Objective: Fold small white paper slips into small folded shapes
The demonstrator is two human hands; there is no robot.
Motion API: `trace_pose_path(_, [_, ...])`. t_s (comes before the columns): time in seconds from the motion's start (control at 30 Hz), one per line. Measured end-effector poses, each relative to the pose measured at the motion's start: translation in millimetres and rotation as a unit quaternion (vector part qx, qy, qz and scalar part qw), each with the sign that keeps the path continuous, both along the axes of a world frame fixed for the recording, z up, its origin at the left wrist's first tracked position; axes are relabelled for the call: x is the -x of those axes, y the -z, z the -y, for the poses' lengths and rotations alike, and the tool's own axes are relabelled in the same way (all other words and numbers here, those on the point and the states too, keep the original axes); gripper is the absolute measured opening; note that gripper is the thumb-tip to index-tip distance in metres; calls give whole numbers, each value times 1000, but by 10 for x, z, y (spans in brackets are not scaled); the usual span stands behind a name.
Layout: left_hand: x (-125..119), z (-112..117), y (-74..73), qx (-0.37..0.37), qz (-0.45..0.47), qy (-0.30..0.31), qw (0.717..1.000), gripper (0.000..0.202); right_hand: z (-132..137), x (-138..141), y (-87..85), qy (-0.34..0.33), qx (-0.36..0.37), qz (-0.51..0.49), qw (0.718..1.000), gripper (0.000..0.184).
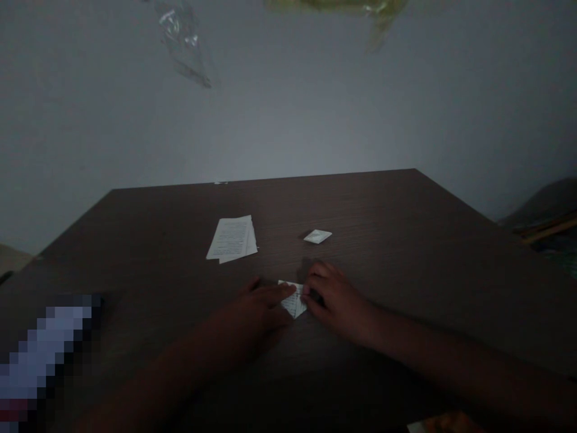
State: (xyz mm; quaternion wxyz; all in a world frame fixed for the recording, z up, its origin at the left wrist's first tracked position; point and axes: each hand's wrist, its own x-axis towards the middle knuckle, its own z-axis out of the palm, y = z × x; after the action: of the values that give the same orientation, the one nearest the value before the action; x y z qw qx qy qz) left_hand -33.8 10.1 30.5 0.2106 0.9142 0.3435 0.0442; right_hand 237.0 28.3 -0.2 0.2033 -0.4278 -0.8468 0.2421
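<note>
A small folded piece of printed paper [295, 304] lies on the dark wooden table between my two hands. My left hand [265, 307] rests over its left side, fingers stretched out and fingertips pressing on the paper. At its right edge, my right hand [331, 294] pinches the paper between thumb and curled fingers. Beyond the right hand sits a separate folded paper diamond [318, 236]. A small stack of printed sheets [232, 237] lies farther back on the left.
The brown table [369, 210] reaches a pale wall [293, 120]. A pixelated bright slab with a dark edge [49, 349] lies at the left. An orange and white item [444, 423] shows at the bottom edge. Clear plastic [183, 39] hangs on the wall.
</note>
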Motion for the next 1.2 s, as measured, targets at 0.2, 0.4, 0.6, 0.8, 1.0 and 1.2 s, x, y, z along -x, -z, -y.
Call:
trace_pose_path(0.2, [-2,4,-91,11,-19,6,1000,35,12,13,39,-1,-15,-13,1000,9])
trace_pose_path(0.4, [6,-1,-85,5,-22,5,1000,50,12,43,-5,9,-1,12,1000,8])
trace_pose_path(0.6, [24,3,-43,-49,-44,31,997,40,4,46,12,12,1,0,1000,9])
trace_pose_path(0.8, [14,16,-19,-91,-96,45,990,34,4,51,37,18,3,-11,1000,10])
trace_pose_path(1.0, [12,35,-20,-88,-86,50,991,34,20,66,-4,23,8,-12,1000,11])
trace_pose_path(1.2, [-1,41,-28,-79,-80,37,993,37,7,76,-3,32,11,-2,999,10])
